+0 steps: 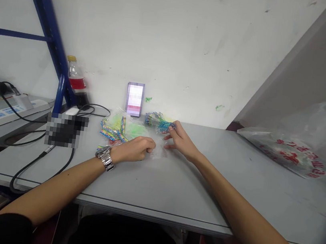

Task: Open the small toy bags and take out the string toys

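Observation:
My left hand (138,148), with a metal watch (105,158) on the wrist, is closed, its fingertips pinching the edge of a clear plastic bag (159,150). Just right of it, my right hand (181,141) pinches a small clear packet with a blue part (169,127) between thumb and forefinger, its other fingers loosely bent. Behind the hands lies a bunch of packets with colourful printed tops (155,118). More such packets (113,133), yellow and green inside, are heaped beside and partly behind my left hand. What exactly the packets contain is too blurred to tell.
A phone (134,99) leans upright against the wall. Left of it stand a bottle with a yellow cap (76,77), a black device with cables (66,130) and a white power strip (3,115). A large white plastic bag with red print (295,150) sits at the right on the grey table (147,188).

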The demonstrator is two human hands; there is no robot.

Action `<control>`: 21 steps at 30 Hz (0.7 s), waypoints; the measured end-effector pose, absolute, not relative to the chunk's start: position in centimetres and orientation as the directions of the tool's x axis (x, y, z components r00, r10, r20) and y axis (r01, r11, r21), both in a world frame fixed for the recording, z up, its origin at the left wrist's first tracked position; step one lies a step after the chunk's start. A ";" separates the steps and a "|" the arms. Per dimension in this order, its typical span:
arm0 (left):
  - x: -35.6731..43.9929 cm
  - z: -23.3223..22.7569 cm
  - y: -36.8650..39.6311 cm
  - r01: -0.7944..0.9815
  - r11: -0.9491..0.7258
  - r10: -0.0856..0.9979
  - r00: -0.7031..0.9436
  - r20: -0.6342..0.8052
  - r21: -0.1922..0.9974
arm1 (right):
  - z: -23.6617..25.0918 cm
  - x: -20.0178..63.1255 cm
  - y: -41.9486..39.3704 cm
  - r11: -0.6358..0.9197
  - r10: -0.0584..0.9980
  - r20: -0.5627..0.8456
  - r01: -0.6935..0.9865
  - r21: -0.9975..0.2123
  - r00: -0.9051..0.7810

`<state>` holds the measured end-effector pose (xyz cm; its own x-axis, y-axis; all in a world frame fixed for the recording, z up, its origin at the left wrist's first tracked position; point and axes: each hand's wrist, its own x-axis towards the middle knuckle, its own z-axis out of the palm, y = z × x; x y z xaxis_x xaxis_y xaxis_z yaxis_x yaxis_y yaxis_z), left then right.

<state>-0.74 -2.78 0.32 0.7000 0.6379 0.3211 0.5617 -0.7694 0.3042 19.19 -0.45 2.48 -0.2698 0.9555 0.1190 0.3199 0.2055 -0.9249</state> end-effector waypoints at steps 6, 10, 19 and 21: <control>-0.1 0.1 -3.6 0.624 -0.712 0.701 0.654 0.282 0.322 | 3.1 18.5 -1.4 0.146 0.952 0.054 0.292 -0.945 -0.303; 0.1 -0.1 -3.7 0.615 -0.693 0.716 0.651 0.253 0.376 | 3.3 18.2 -1.7 0.087 0.963 0.023 0.229 -0.969 -0.268; 0.2 -0.1 -3.6 0.663 -0.647 0.756 0.620 0.208 0.376 | 3.3 18.1 -1.8 0.135 0.956 0.059 0.254 -0.958 -0.287; 0.3 -0.1 -3.5 0.671 -0.641 0.764 0.604 0.227 0.372 | 3.4 18.1 -1.8 0.127 0.952 0.045 0.254 -0.959 -0.304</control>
